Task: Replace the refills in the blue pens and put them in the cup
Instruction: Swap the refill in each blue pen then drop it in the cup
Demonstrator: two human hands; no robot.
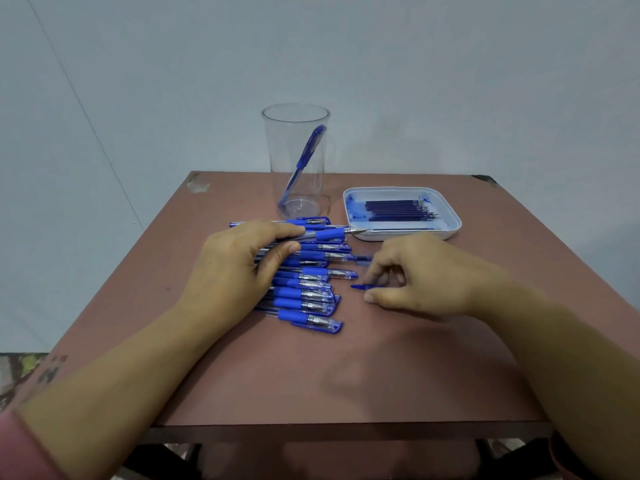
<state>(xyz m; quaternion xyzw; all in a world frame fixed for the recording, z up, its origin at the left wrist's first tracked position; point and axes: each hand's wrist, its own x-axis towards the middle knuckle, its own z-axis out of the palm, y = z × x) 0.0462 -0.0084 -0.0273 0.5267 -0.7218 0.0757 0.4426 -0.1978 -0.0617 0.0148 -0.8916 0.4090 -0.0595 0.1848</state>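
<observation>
Left fingers point(285, 232) round a pen point(330, 233), right fingers point(381, 264) pinch-tight on a cap point(360, 286); brown table point(311, 375), pale wall point(138, 81).

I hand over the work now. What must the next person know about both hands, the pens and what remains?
Left hand: grips an uncapped pen over the pen pile.
Right hand: its fingers pinch a blue cap lying on the table.
Done: one finished pen leans inside the cup.
Left: cap the held pen, put it in the cup, then continue with the pile; refills wait in the white tray.
</observation>
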